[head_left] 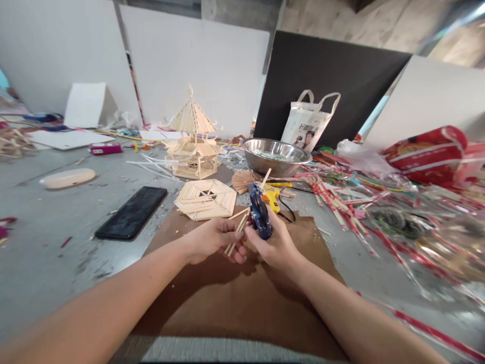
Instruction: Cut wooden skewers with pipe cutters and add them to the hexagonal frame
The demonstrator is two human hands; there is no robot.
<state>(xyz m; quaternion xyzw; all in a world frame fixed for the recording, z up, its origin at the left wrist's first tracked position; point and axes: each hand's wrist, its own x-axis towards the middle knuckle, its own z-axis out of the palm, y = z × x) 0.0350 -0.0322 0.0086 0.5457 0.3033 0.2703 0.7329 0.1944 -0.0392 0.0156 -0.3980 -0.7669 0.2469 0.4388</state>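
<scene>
My left hand (223, 240) is closed, pinching a few thin wooden sticks (238, 233) between thumb and fingers. Wrapped in my right hand (278, 247) is a dark blue hand tool (259, 211) with pale specks on it; its exact kind is unclear. Its lower end is close to the sticks, and the two hands nearly meet above a brown sheet (227, 308). Just beyond them lies a flat hexagonal panel of wooden sticks (223, 202). A yellow glue gun (272, 197) rests behind the blue tool, partly hidden by it.
A wooden-stick pavilion model (194, 146) stands at the back, left of a metal bowl (278, 164). A black phone (132, 213) and a pale oval case (68, 178) lie left. Red-striped plastic wrappers (341, 202) clutter the right. A white bag (307, 124) leans against a black board.
</scene>
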